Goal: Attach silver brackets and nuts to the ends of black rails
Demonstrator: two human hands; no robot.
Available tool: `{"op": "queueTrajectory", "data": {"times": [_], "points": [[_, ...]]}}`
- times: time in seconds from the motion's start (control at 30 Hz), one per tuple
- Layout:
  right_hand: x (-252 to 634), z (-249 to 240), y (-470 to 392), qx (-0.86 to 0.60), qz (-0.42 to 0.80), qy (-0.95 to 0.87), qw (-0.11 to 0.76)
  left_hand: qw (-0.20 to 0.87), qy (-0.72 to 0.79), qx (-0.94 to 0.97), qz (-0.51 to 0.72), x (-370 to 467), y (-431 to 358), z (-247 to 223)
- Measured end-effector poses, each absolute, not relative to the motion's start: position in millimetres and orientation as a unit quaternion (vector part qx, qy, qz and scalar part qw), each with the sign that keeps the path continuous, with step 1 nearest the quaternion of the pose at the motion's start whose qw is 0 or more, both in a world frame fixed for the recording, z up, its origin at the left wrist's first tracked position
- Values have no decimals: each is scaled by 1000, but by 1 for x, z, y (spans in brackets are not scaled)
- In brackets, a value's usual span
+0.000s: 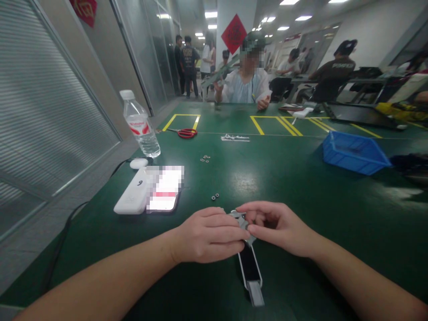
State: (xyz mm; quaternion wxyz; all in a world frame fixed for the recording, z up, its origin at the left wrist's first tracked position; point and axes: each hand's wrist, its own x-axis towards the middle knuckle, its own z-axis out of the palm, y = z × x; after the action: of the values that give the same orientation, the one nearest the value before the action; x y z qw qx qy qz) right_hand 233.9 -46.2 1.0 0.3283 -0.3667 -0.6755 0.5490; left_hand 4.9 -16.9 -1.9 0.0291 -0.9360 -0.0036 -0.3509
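Observation:
A long white-and-grey device [250,263] with a black middle and a grey flat end lies on the green table, pointing toward me; its exact kind I cannot make out. My left hand [214,235] is closed over its far part, fingers wrapped across it. From the other side, my right hand [276,225] reaches in with bent fingers, thumb and fingertips against the same grey part. Most of that far end is hidden by my fingers. Just beyond my hands sit two small dark rings [215,196], and several small metal rings [205,158] lie farther off.
At left are a white power bank [130,196], a lit phone [165,189], a small white case [138,163] and a water bottle [142,129]. Red-handled scissors [187,133] and white strips [235,138] lie farther back. A blue bin [354,154] stands right. Someone [247,84] sits opposite.

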Motion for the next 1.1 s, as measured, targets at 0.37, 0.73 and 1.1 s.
{"op": "queueTrajectory", "data": {"times": [0.37,0.73,1.1], "points": [[250,5,-32,-438,551,-608,368,-53,-216,-912,-346,4,-12,7],[257,4,-23,-541,579,-553,255,-107,-311,-932,-151,5,-6,10],[256,2,-22,-560,576,-538,257,-116,-321,-930,-138,5,-5,12]]}}
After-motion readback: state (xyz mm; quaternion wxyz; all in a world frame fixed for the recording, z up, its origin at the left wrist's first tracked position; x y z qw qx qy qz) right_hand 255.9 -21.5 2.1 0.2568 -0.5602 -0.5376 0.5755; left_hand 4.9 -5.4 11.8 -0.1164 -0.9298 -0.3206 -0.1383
